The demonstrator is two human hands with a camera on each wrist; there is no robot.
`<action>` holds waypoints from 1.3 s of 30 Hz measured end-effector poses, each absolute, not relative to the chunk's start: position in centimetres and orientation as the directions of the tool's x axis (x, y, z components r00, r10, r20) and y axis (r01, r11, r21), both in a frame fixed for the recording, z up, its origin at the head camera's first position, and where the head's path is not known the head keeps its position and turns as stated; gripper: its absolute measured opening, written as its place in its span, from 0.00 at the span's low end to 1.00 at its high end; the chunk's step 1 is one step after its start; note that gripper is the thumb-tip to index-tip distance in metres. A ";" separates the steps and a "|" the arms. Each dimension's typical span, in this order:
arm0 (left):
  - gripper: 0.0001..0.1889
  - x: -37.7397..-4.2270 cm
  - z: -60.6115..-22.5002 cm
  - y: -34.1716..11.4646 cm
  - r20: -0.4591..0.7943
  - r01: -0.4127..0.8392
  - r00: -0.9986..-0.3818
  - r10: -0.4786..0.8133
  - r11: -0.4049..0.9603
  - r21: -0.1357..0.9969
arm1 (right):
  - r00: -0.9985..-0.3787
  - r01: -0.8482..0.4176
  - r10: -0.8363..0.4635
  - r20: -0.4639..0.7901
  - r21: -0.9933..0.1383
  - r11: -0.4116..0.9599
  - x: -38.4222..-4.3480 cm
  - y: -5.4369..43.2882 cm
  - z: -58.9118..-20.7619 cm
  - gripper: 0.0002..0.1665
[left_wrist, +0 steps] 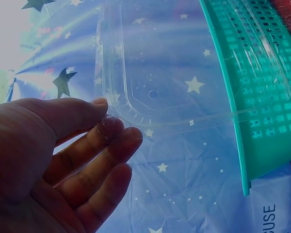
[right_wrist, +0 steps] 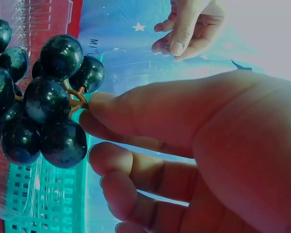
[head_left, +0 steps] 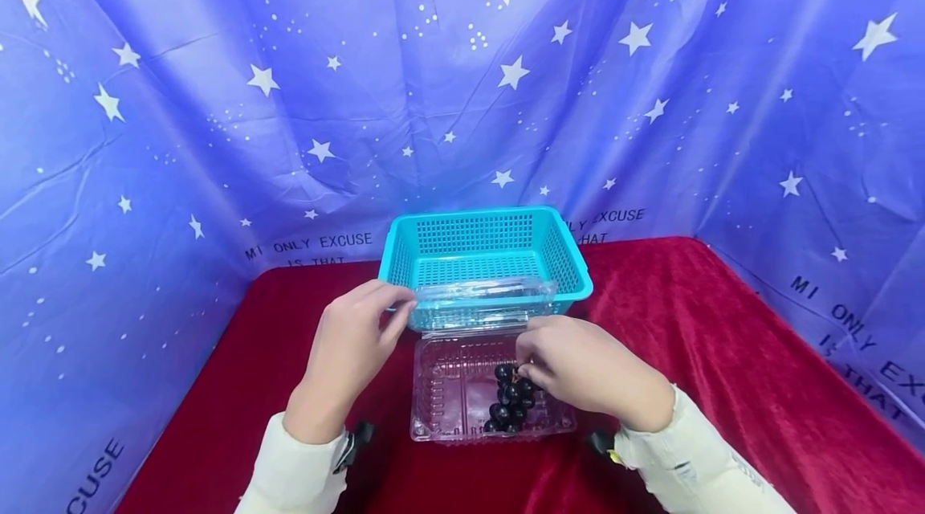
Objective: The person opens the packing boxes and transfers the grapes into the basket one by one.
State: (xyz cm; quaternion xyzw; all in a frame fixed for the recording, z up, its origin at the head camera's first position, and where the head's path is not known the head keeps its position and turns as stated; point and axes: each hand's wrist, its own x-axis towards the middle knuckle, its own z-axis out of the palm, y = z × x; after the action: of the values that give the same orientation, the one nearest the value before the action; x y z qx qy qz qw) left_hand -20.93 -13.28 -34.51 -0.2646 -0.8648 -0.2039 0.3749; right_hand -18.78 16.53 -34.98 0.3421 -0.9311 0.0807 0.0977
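A bunch of dark grapes (head_left: 511, 401) hangs by its stem from my right hand (head_left: 578, 365), over the right half of a clear plastic clamshell box (head_left: 448, 385). In the right wrist view, thumb and forefinger pinch the brown stem of the grapes (right_wrist: 46, 104), and the other fingers curl loosely below. My left hand (head_left: 354, 337) pinches the corner of the box's raised clear lid (head_left: 484, 301). Up close in the left wrist view, thumb and fingertips meet at the rounded corner of the lid (left_wrist: 131, 109). The lid leans back over the basket's front rim.
Right behind the box stands a turquoise plastic basket (head_left: 473, 265) with grid-patterned walls. A red velvet cloth (head_left: 694, 353) covers the table. Blue curtains with white stars (head_left: 405, 80) enclose the back and both sides.
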 end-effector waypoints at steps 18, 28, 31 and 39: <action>0.05 -20.8 -34.7 -13.3 0.765 0.612 -0.568 0.302 0.777 0.148 | -0.745 -0.651 -0.612 0.265 -0.090 0.754 -18.2 17.3 -34.1 0.06; 0.06 -20.8 -34.7 -13.3 0.759 0.609 -0.576 0.305 0.779 0.149 | -0.753 -0.641 -0.597 0.276 -0.107 0.760 -18.1 18.1 -33.5 0.05; 0.06 -20.7 -34.7 -13.3 0.758 0.610 -0.577 0.303 0.778 0.153 | -0.760 -0.633 -0.586 0.283 -0.112 0.766 -18.1 18.5 -33.3 0.06; 0.06 -20.8 -34.7 -13.3 0.759 0.612 -0.576 0.301 0.775 0.157 | -0.781 -0.604 -0.549 0.297 -0.137 0.785 -18.2 19.4 -32.7 0.09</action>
State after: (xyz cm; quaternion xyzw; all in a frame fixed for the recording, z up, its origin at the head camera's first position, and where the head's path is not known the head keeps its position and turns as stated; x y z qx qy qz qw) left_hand -20.76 -13.29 -34.72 -0.2644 -0.8636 -0.2059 0.3767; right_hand -18.21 19.41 -32.71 0.3075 -0.9370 0.1130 0.1212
